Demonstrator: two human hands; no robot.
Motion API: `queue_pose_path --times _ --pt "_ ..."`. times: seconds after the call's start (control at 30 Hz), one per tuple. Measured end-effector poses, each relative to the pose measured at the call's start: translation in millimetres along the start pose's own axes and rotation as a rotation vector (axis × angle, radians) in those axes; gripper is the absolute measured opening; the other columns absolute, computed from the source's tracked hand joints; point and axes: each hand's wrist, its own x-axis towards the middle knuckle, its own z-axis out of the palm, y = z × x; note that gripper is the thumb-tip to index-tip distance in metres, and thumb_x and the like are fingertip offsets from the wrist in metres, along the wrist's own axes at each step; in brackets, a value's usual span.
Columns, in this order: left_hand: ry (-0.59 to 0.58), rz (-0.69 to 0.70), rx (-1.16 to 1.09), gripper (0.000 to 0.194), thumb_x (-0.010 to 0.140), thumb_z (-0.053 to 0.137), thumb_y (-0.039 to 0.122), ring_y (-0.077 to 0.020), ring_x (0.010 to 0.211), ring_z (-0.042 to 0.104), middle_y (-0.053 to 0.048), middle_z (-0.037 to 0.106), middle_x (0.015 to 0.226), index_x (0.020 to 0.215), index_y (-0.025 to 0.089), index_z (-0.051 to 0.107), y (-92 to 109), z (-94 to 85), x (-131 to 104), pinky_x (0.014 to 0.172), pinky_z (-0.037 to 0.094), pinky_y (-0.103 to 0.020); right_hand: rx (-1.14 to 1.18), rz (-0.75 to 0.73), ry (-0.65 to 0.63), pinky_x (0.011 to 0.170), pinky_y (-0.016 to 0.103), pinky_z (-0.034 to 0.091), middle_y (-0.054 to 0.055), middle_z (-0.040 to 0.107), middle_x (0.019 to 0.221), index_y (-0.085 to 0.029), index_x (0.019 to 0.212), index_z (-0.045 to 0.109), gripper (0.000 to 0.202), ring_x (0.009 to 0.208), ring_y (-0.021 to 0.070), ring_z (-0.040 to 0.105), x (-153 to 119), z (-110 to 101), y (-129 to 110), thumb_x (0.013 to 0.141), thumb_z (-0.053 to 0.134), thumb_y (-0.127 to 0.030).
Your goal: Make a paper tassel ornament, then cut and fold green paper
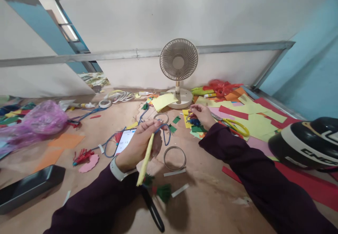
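My left hand [141,144] is raised over the brown table [211,198] and grips a folded yellow paper strip [145,163] together with blue yarn [165,133] that loops down beside it. My right hand [202,115] reaches further out and pinches a bundle of blue yarn [194,121] lying on yellow and green paper pieces. A metal ring [174,158] lies on the table between my arms. A phone [124,140] showing a timer sits just left of my left hand.
A small white fan [179,63] stands at the back. Coloured paper sheets [250,116] and yellow-handled scissors [236,126] lie right, a black helmet [307,144] far right. Black scissors [153,209], green tassels [163,193], a pink plastic bag [43,119] and a dark tray [29,188] surround me.
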Motion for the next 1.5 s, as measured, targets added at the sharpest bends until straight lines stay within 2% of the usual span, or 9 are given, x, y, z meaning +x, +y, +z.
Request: queue_pose_path --times 0.27,0.4,0.47,0.6,0.73,0.9,1.0,1.17,1.5 --pt "0.145 -0.104 0.204 0.038 0.076 0.07 0.05 -0.0045 0.042 0.046 0.004 0.056 0.055 0.082 0.013 0.069 -18 -7.5 14 0.039 0.031 -0.015 -0.202 -0.166 -0.12 0.083 0.036 0.051 0.012 0.06 0.116 -0.017 0.101 0.066 0.028 0.101 0.0242 0.061 -23 -4 -36 0.073 0.062 -0.024" --pt "0.092 -0.095 0.216 0.039 0.075 0.071 0.051 -0.0041 0.046 0.045 0.004 0.057 0.058 0.081 0.013 0.069 -20 -3.9 14 0.043 0.032 -0.014 -0.063 -0.273 -0.645 0.09 0.036 0.048 0.009 0.05 0.137 -0.022 0.121 0.058 0.05 0.12 0.024 0.051 -45 3 -64 0.072 0.065 -0.026" --pt "0.068 -0.103 0.203 0.04 0.074 0.071 0.052 -0.0043 0.046 0.045 0.004 0.056 0.058 0.08 0.013 0.068 -19 -1.1 13 0.043 0.032 -0.014 -0.05 -0.339 -0.784 0.094 0.037 0.045 0.01 0.055 0.131 -0.02 0.115 0.062 0.044 0.121 0.0241 0.05 -55 12 -70 0.073 0.068 -0.03" --pt "0.064 -0.062 0.192 0.04 0.073 0.072 0.052 -0.0035 0.045 0.044 0.004 0.056 0.057 0.075 0.012 0.067 -20 1.0 12 0.043 0.032 -0.013 -0.054 -0.287 -0.533 0.074 0.031 0.051 0.004 0.068 0.082 -0.017 0.081 0.067 0.023 0.079 0.0171 0.063 -63 27 -70 0.078 0.063 -0.039" --pt "0.001 -0.085 0.156 0.046 0.07 0.071 0.057 -0.004 0.044 0.046 0.004 0.056 0.055 0.078 0.013 0.069 -20 -0.8 12 0.043 0.035 -0.014 -0.005 -0.179 -0.317 0.048 0.021 0.043 0.001 0.065 0.072 -0.017 0.08 0.064 0.024 0.055 0.0105 0.057 -50 28 -81 0.079 0.061 -0.041" --pt "-0.122 -0.173 0.243 0.036 0.061 0.083 0.041 -0.0091 0.056 0.059 -0.001 0.067 0.07 0.08 0.014 0.07 -18 -1.6 11 0.052 0.045 -0.019 0.031 -0.227 -0.127 0.038 0.018 0.033 -0.004 0.055 0.054 -0.017 0.067 0.064 0.025 0.043 0.0055 0.042 -33 20 -115 0.07 0.075 -0.039" --pt "-0.121 -0.102 0.308 0.028 0.067 0.08 0.037 -0.0098 0.061 0.06 -0.001 0.068 0.074 0.079 0.014 0.07 -18 -3.0 14 0.056 0.046 -0.02 0.145 -0.181 -0.137 0.033 0.018 0.026 -0.008 0.044 0.043 -0.017 0.063 0.062 0.03 0.035 0.0036 0.034 -27 18 -131 0.07 0.077 -0.042" --pt "-0.109 0.054 0.361 0.024 0.078 0.072 0.038 -0.0092 0.068 0.058 -0.001 0.067 0.08 0.088 0.016 0.07 -15 -6.0 25 0.062 0.044 -0.02 0.415 -0.106 -0.249 0.045 0.016 0.042 -0.003 0.062 0.059 -0.017 0.073 0.065 0.026 0.05 0.0065 0.058 -22 20 -152 0.073 0.077 -0.04" --pt "-0.056 0.228 0.418 0.026 0.083 0.065 0.042 -0.0086 0.061 0.053 0.0 0.062 0.072 0.087 0.017 0.069 21 4.9 33 0.053 0.038 -0.018 0.486 -0.271 -0.287 0.058 0.016 0.048 -0.001 0.071 0.078 -0.017 0.083 0.065 0.016 0.062 0.0054 0.064 -28 20 -207 0.093 0.054 -0.023"
